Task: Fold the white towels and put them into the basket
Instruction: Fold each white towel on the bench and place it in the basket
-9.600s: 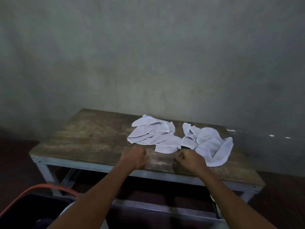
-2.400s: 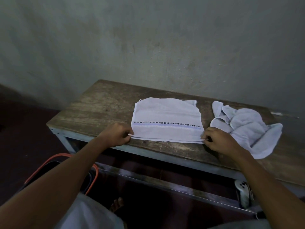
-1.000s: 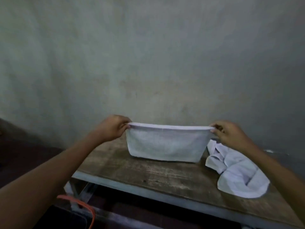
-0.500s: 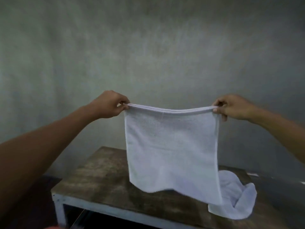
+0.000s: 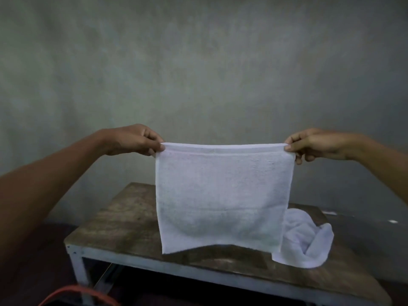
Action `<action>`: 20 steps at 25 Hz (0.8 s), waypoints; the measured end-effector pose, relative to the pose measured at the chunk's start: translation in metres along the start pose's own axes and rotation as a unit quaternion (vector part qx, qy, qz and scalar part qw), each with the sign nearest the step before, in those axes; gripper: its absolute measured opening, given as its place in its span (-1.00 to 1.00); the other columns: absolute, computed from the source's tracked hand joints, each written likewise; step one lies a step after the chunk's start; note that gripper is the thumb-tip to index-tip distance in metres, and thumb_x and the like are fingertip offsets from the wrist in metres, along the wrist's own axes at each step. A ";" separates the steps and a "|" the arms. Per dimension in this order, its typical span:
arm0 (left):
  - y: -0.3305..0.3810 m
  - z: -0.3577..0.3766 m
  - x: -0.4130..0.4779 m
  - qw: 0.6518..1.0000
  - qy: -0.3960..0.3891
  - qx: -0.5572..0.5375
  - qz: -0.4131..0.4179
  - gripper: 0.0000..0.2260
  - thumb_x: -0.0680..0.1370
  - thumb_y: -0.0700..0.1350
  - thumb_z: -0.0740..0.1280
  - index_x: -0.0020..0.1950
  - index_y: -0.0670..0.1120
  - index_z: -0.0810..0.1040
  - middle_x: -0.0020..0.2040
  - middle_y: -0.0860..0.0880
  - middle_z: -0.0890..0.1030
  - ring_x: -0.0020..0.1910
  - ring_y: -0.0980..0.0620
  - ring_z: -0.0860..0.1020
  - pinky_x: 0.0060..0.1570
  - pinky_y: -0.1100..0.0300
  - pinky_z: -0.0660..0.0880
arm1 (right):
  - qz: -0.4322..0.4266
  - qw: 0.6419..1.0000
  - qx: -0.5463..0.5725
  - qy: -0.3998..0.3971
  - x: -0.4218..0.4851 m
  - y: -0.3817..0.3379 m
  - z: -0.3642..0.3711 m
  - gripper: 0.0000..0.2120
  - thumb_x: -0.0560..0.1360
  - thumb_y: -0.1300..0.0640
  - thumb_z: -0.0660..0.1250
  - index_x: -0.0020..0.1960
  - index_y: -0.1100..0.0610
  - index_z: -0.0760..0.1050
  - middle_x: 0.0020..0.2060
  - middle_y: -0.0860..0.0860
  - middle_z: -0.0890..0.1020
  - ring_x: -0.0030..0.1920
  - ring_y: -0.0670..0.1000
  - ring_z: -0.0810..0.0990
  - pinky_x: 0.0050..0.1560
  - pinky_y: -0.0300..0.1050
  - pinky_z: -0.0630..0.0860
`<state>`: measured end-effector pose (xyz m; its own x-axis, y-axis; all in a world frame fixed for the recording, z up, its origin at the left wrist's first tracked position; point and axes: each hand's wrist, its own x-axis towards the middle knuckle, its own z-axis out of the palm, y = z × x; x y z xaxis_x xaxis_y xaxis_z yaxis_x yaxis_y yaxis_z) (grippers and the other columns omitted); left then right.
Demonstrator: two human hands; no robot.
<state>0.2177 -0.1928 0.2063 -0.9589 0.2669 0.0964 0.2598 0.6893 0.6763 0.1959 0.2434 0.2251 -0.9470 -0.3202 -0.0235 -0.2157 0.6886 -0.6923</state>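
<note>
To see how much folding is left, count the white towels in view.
2. The held towel hangs between the left hand and right hand; the crumpled towel lies on the table, partly behind it. Others may be hidden.

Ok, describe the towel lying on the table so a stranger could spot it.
Find the wooden table by the grey wall. At its right end lies a white towel, bunched in a heap. The other towel hangs flat, pinched by the left hand and right hand.
</note>
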 end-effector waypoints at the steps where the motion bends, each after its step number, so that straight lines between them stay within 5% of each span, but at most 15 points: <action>1: -0.004 0.007 0.005 0.999 0.002 0.032 -0.004 -0.89 0.52 -0.16 0.36 -0.07 -0.17 0.66 -0.15 -0.03 0.65 -0.15 0.10 0.56 -0.01 0.19 0.47 | 0.011 1.000 -0.012 -0.004 0.006 0.005 0.006 -0.88 0.55 0.23 0.25 -0.11 0.20 0.55 -0.36 0.06 0.56 -0.39 -0.07 0.50 -0.44 -0.26 0.26; 4: -0.028 0.035 0.024 0.991 0.004 0.135 -0.018 -0.93 0.50 -0.13 0.39 -0.15 -0.05 0.66 -0.24 0.02 0.68 -0.26 0.15 0.60 -0.17 0.32 0.44 | 0.054 0.997 -0.061 -0.014 0.030 0.026 0.032 -0.90 0.54 0.17 0.30 -0.04 0.19 0.56 -0.38 -0.02 0.61 -0.34 -0.06 0.52 -0.35 -0.20 0.29; 8: -0.073 0.076 0.061 0.971 0.050 0.229 -0.043 -0.86 0.48 -0.16 0.39 0.00 -0.14 0.67 -0.07 -0.10 0.68 -0.06 -0.04 0.60 -0.07 0.21 0.45 | 0.071 0.993 -0.097 0.001 0.080 0.076 0.077 -0.94 0.51 0.18 0.34 -0.08 0.17 0.55 -0.28 0.06 0.61 -0.30 -0.02 0.56 -0.36 -0.17 0.31; 12: -0.119 0.112 0.094 0.964 0.103 0.226 -0.095 -0.83 0.44 -0.15 0.39 0.00 -0.03 0.68 -0.02 -0.06 0.68 -0.02 -0.04 0.60 0.03 0.14 0.51 | 0.079 0.995 -0.052 0.030 0.131 0.125 0.119 -0.93 0.44 0.27 0.40 -0.21 0.17 0.54 -0.36 0.18 0.59 -0.39 0.08 0.51 -0.36 -0.13 0.38; 20: -0.186 0.174 0.083 0.956 0.172 0.216 -0.101 -0.75 0.45 -0.01 0.31 0.03 -0.05 0.67 -0.05 -0.15 0.68 -0.02 -0.16 0.61 -0.12 0.16 0.45 | 0.037 0.989 -0.072 0.127 0.128 0.167 0.185 -0.92 0.45 0.26 0.38 -0.15 0.10 0.58 -0.26 -0.01 0.60 -0.28 -0.10 0.52 -0.26 -0.22 0.43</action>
<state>0.1094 -0.1815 -0.0379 -0.9563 -0.0873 0.2791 0.0163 0.9370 0.3489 0.0822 0.1972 -0.0268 -0.9868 -0.1044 0.1240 -0.1577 0.7953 -0.5853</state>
